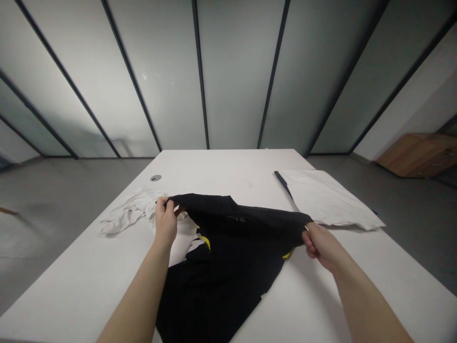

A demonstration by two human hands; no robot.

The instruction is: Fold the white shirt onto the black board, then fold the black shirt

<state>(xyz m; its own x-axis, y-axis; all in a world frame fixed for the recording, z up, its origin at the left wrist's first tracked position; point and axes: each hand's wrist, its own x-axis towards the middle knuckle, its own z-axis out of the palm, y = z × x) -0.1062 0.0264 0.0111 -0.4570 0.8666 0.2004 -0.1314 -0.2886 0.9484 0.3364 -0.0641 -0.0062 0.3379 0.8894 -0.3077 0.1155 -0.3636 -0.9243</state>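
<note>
Shirt (221,271), seemingly, black, left hand (165,223), right hand (321,247), fingers (163,205) clenched on it, crumpled white cloth (130,212), folded white cloth (328,197)

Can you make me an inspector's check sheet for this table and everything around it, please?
Surface: a white table with a round metal grommet set in it.
Things in hand: a black shirt with yellow trim, lifted by its top edge and partly lying on the table.
Clutter: a crumpled white cloth on the left and a folded white cloth with a dark edge on the right.
Hands: the left hand and right hand each pinch the shirt.
Cables: nothing seen.
Surroundings: frosted glass walls with dark frames, a grey floor and wooden furniture at the far right.
</note>
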